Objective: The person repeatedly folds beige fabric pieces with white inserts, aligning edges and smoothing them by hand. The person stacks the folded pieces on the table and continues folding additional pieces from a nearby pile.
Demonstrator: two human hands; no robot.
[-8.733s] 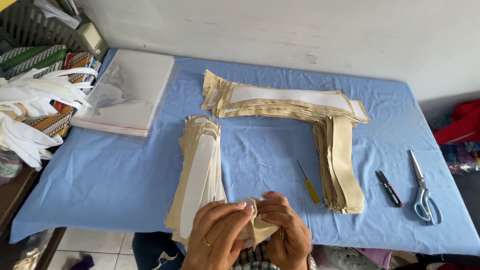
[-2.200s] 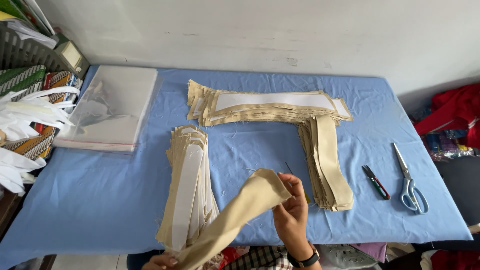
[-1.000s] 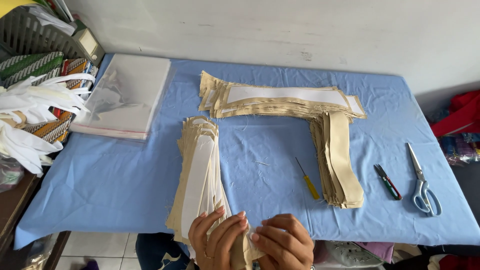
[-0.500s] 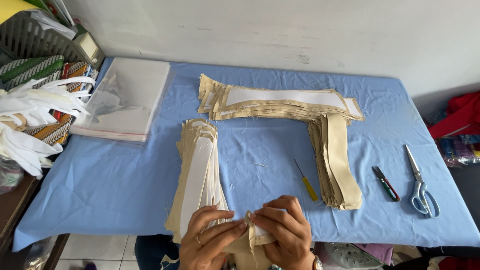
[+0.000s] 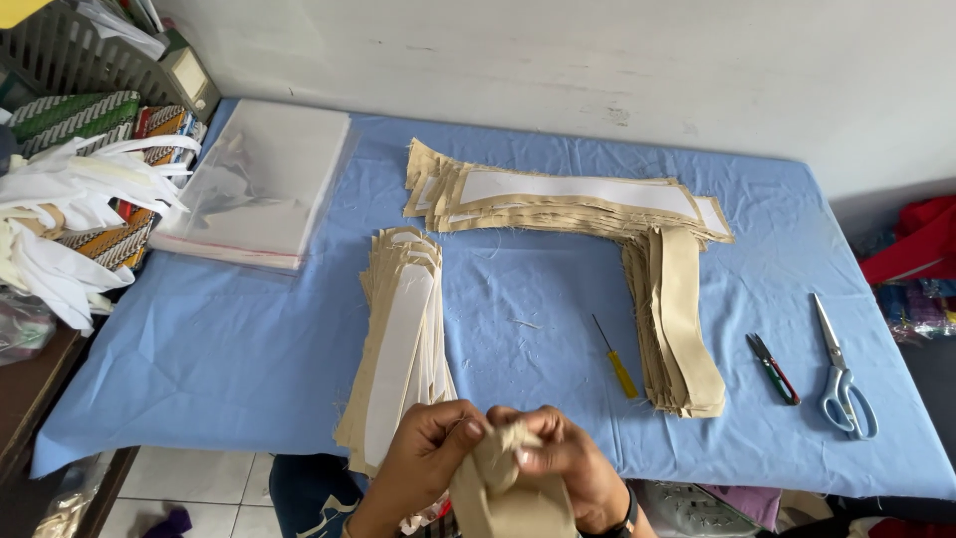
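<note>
Both hands meet at the near table edge on one tan fabric strip [image 5: 503, 488]. My left hand [image 5: 423, 460] pinches its top end from the left, and my right hand [image 5: 568, 468] grips the same end from the right. The strip hangs down toward me below the fingers. Just left of the hands lies a stack of tan strips with white lining [image 5: 398, 339]. A second stack of tan strips [image 5: 682, 319] lies to the right.
A wide pile of tan and white pieces [image 5: 558, 194] lies at the back. A yellow-handled tool [image 5: 617, 364], small snips [image 5: 774, 369] and blue-handled scissors [image 5: 841, 384] rest on the blue tablecloth [image 5: 229, 339]. Clear plastic bags [image 5: 259, 179] and white straps [image 5: 70, 199] sit at left.
Over the last seconds the strip went from stretched out between my hands to bunched at its end. In the last half second my hands stayed at the near edge, fingers reworking the strip's tip.
</note>
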